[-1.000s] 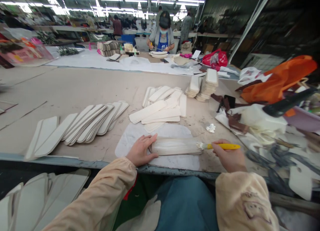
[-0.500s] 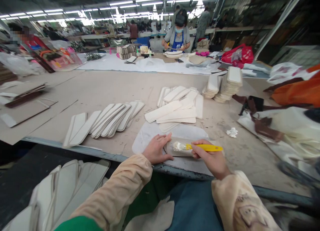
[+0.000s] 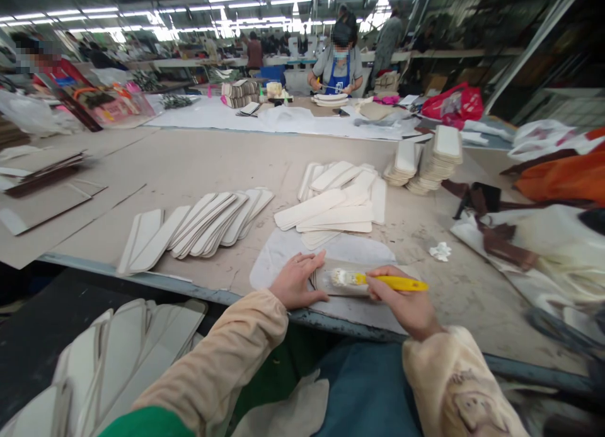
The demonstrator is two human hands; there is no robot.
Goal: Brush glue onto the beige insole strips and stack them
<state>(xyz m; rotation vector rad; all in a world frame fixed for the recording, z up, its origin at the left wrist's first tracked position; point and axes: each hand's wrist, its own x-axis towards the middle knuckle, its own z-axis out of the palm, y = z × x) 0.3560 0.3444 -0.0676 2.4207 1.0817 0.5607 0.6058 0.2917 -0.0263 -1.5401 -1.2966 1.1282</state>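
My right hand (image 3: 401, 304) is closed round the yellow handle of a brush (image 3: 410, 284). Its white-coated bristles rest on a grey-beige rounded panel (image 3: 347, 291) near the table's front edge. My left hand (image 3: 299, 282) lies on the panel's left end, thumb and fingers apart, pressing it down. Under the panel is a whitish sheet (image 3: 265, 270). Just beyond the sheet sits a loose pile of cream panels (image 3: 338, 210). A fanned row of similar panels (image 3: 208, 226) lies to the left of my hands.
Neat panel stacks (image 3: 437, 159) stand at the back right. A white crumpled lump (image 3: 440, 251) lies right of the brush. More panels (image 3: 118, 355) fill a lower dark surface at left. Plastic and orange fabric (image 3: 560, 178) crowd the right side. A co-worker (image 3: 338, 65) works across the table.
My right hand and the brush have shifted slightly to the right along the panel. My left hand stays in place on the panel's left end.
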